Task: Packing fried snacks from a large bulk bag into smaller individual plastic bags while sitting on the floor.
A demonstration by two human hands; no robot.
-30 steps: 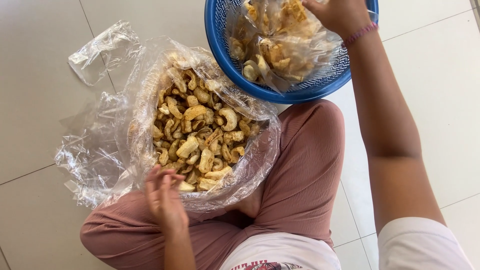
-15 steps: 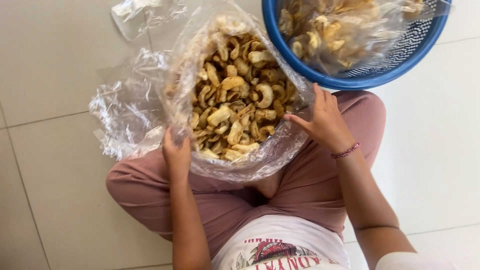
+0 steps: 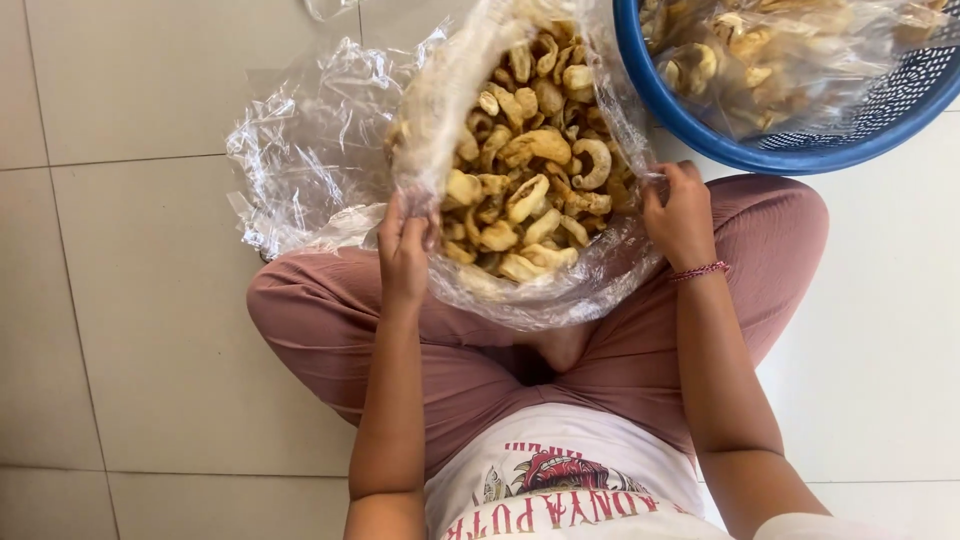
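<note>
Plastic gathered in both fists — your left hand [image 3: 403,250] pinches the near-left rim of the clear bag of dried fruit chips [image 3: 525,170], and your right hand [image 3: 680,212] clamps the rim on the far side, likely to hold the mouth open and stop the chips spilling. The bag rests on your crossed legs in pink trousers [image 3: 330,320]. A crumpled empty plastic sheet [image 3: 300,150] lies just left on the tiled floor [image 3: 120,300] — a blue basket [image 3: 690,120] with more bagged chips sits at upper right.
</note>
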